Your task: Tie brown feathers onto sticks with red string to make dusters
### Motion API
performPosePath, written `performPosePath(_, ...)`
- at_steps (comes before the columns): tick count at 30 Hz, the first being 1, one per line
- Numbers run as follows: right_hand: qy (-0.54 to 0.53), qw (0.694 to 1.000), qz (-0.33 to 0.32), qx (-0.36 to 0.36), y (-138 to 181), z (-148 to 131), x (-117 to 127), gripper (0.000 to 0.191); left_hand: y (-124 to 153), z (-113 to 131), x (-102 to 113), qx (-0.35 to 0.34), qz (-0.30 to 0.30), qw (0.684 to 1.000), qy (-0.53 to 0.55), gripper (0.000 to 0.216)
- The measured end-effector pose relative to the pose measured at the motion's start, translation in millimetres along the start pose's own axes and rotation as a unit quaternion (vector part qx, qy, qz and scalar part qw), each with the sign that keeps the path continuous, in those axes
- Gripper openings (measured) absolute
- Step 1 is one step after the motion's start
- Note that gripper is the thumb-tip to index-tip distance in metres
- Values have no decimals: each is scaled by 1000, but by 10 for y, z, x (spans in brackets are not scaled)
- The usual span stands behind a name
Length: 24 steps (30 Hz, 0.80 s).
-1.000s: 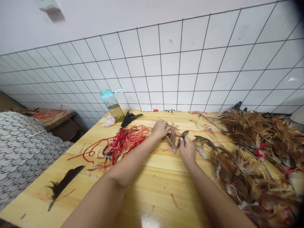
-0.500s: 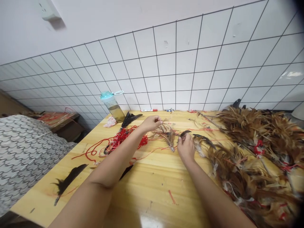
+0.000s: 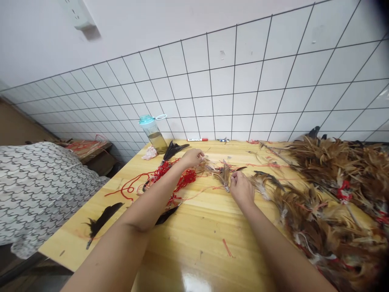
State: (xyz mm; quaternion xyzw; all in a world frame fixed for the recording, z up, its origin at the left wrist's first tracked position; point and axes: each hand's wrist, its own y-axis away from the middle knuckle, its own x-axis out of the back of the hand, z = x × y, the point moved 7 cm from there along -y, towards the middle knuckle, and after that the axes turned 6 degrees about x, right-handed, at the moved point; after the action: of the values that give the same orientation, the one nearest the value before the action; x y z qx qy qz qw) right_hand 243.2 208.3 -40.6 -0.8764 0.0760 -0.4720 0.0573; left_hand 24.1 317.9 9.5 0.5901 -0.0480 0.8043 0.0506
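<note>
Bare forearms, bare hands

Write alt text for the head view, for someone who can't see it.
On a wooden table, the right hand grips a small feather bundle while the left hand curls beside tangled red string. A feather pile lies right; a bottle stands by the tiled wall.

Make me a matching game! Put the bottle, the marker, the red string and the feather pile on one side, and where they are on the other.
1 bottle
2 marker
3 red string
4 feather pile

A right side of the table
B back left corner
C back middle, along the wall
D left of the middle, tangled

Pairs: 1-B, 2-C, 3-D, 4-A
</note>
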Motion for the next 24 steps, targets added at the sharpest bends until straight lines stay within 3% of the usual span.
performPosePath(6,47,998,-20,35,-5,-54,-14,17,-245,-11,-203,24,3,999,-47,44)
performPosePath(11,55,997,-17,41,-5,-65,-13,16,-332,101,-337,5,-31,998,-60,19)
performPosePath(14,70,996,-19,52,-4,-82,-18,18,-322,170,-277,-6,-32,998,-51,16)
performPosePath(20,112,990,-22,81,2,-119,-29,21,-176,306,41,-30,-52,998,-23,20)
performPosePath(24,114,990,-27,82,3,-122,-35,20,-15,379,-1,-67,-113,991,-16,20)
